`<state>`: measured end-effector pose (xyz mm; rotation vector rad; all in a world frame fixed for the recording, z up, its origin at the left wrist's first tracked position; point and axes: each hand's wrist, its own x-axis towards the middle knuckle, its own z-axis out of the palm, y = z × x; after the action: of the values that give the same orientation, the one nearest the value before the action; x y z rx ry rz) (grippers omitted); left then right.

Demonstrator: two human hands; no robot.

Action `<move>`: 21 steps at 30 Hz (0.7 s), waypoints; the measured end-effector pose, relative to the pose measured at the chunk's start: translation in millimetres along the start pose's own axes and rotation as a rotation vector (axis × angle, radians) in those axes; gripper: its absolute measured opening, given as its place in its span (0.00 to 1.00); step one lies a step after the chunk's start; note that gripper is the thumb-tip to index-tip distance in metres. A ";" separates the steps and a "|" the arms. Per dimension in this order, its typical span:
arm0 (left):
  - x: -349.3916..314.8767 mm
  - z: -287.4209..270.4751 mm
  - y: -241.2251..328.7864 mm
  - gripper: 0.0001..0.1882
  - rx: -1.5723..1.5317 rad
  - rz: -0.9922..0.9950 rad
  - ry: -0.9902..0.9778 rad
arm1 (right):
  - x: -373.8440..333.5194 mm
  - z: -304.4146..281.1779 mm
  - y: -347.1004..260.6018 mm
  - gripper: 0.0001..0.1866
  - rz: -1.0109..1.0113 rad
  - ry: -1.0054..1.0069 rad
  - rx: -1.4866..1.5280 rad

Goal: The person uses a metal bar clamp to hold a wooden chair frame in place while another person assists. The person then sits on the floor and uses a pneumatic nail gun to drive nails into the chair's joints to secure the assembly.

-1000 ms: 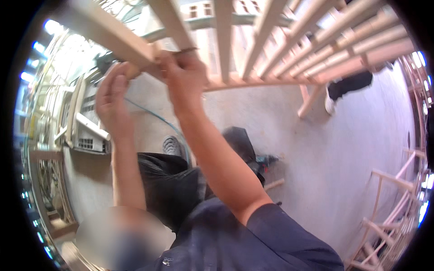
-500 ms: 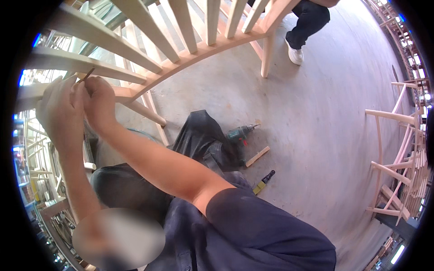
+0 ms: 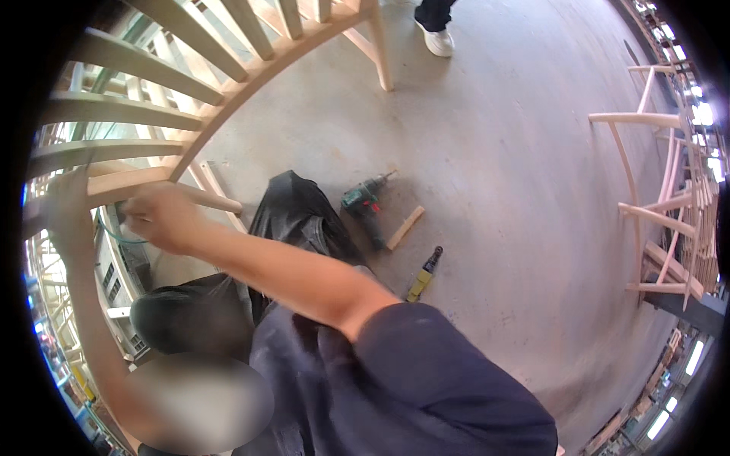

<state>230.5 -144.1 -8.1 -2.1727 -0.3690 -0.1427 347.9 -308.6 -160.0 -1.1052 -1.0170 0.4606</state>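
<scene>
A pale wooden slatted frame (image 3: 220, 110) with a curved rail and round legs spans the upper left. At its near end, my left hand (image 3: 68, 209) is raised against the wood, its fingers smeared by motion. Just above it a thin dark sliver (image 3: 90, 155) shows; whether the hand holds it I cannot tell. My right hand (image 3: 163, 218) is just below the rail's near end, apart from the left one, with its fingers curled closed. Anything inside them is hidden.
On the floor by my dark-clad knee lie a green cordless drill (image 3: 365, 194), a short wood strip (image 3: 405, 227) and a yellow-green ratchet tool (image 3: 424, 275). Another person's white shoe (image 3: 436, 39) is at the top. Wooden chair frames (image 3: 646, 205) stand at the right.
My right hand has parted from my left and dropped below the rail. The hands were together at a thin dark piece by a slat before. The whole view has shifted.
</scene>
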 end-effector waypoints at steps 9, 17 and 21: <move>-35.2 40.5 -31.8 0.14 -0.073 0.002 0.091 | -418.8 -338.7 34.5 0.18 1.115 0.742 -1.007; -1.6 -13.0 9.4 0.12 -0.061 -0.030 0.208 | -526.0 -269.8 122.4 0.28 1.289 0.997 -0.375; 13.0 -28.2 24.1 0.03 -0.167 -0.107 0.248 | -560.7 -292.6 150.9 0.22 1.435 0.949 -0.379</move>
<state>251.3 -177.4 -7.0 -2.2652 -0.3399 -0.5141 344.7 -815.5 -567.3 -2.0176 0.7003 0.7332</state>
